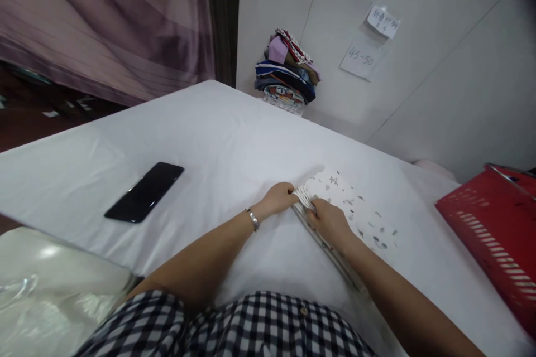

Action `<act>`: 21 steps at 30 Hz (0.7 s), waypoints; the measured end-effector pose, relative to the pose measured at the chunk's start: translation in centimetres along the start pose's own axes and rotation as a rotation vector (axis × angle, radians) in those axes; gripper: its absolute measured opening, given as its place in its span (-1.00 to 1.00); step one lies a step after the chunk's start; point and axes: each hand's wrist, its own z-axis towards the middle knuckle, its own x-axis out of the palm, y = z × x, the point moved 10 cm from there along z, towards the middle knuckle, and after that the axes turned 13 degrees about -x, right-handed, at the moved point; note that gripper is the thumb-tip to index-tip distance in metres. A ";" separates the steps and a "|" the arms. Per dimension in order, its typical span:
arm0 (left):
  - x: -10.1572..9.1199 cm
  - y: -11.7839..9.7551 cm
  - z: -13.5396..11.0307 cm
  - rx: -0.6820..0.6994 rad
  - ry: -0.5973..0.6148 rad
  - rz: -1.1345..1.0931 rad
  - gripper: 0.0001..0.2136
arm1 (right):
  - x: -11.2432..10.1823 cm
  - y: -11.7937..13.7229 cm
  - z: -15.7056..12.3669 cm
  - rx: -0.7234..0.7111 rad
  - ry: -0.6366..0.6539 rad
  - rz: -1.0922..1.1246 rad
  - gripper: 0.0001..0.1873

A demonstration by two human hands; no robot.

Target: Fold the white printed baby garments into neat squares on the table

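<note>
A white garment (347, 201) with a grey leaf-like print lies on the white-covered table, stretching from the middle toward the right. Its gathered, ribbed edge is pinched between the fingers of my left hand (278, 197), which wears a silver bracelet (253, 219). Close beside it, my right hand (330, 220) is closed on the same gathered edge. A folded strip of the cloth runs from there down toward my body, partly hidden under my right forearm. The exact kind of garment cannot be made out.
A black phone (144, 192) lies on the table (201, 128) at left. A stack of folded clothes (287, 75) stands past the far edge by the wall. At right is a red plastic basket (489, 228); a shiny pale plastic-covered thing (50, 290) is at lower left.
</note>
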 end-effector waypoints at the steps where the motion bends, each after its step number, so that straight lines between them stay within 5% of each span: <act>1: 0.2 0.3 0.2 -0.022 0.029 -0.018 -0.92 | 0.0 0.2 0.0 -0.003 0.009 -0.021 -0.85; 9: 0.6 0.9 0.1 -0.079 0.133 -0.152 -0.86 | 0.4 1.3 0.3 -0.056 0.043 -0.078 -0.81; 14: 1.4 0.1 -0.7 -0.085 0.311 -0.314 -0.66 | 0.5 1.0 0.0 -0.045 0.023 -0.034 -0.76; 21: 1.1 1.1 0.2 -0.120 0.197 -0.424 -0.79 | -0.3 -0.3 -0.3 -0.007 -0.022 0.222 -0.63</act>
